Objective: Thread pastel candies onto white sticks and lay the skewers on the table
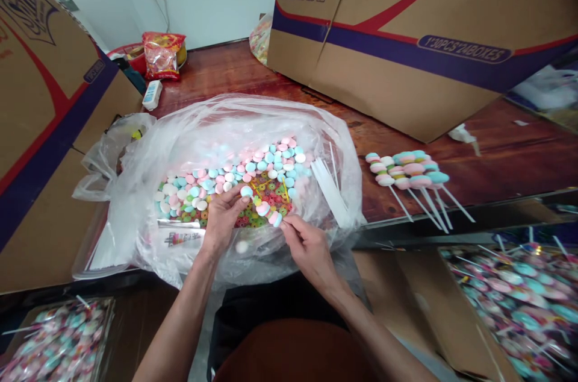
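Over an opened clear plastic bag (226, 106), my left hand (224, 213) pinches a pale blue candy disc (246, 191) between thumb and fingertips. My right hand (309, 246) closes on the lower end of a candy skewer (269, 213), threaded with pink, white and blue discs and a yellow-green piece near its tip. The skewer's tip points at my left hand, just short of the disc. Beneath both hands lie loose pastel candy discs (212, 177) and small red, green and yellow candy rings (273, 192). White sticks (329, 189) rest on the bag's right side.
Several threaded candy skewers (413, 171) lie on the wooden table (226, 65) to the right. Large cardboard boxes stand left (49, 105) and back right (406, 38). Below the table edge are boxes of wrapped lollipops at left (58, 340) and right (528, 297). A red packet (162, 55) sits behind.
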Tool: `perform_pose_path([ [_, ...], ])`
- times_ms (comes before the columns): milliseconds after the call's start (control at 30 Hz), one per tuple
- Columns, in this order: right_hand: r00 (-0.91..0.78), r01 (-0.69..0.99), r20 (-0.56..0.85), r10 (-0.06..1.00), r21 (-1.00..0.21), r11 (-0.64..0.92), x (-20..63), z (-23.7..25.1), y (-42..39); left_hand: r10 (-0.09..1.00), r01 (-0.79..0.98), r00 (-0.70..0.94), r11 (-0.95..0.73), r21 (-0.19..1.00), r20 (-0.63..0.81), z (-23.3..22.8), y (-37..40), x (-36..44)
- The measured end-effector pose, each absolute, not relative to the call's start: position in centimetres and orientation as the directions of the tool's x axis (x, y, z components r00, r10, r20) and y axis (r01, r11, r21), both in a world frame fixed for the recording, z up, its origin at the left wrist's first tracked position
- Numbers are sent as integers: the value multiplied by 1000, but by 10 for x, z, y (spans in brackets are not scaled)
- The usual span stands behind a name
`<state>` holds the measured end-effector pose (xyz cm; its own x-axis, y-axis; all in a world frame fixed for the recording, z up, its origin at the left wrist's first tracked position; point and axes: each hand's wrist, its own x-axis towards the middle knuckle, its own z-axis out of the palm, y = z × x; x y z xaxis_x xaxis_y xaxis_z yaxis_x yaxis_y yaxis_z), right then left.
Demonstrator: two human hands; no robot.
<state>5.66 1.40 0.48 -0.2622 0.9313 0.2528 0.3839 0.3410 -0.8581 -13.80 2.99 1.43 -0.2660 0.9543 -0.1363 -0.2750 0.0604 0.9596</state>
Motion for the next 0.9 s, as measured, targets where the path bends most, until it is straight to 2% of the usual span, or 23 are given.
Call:
perform_pose_path([
  [200, -261, 403, 244, 934, -852, 335, 56, 6, 15, 946, -228, -305, 44, 973, -114, 12, 30, -134],
  [467, -282, 413, 246, 927, -841, 349, 57, 9, 15, 924, -73, -380, 23, 997, -49, 2, 27, -137],
  [567, -286, 422, 239, 928, -838, 346, 56, 10, 15, 924, 34, -381, 2, 999, 11, -2, 27, -138],
  [733, -288, 431, 213, 934, -842, 325, 55, 10, 17, 921, 325, -342, -67, 943, 184, 1, 25, -136],
  [900, -299, 407, 208, 931, -855, 321, 54, 9, 20, 932, 396, -291, -88, 914, 215, 0, 26, -134],
])
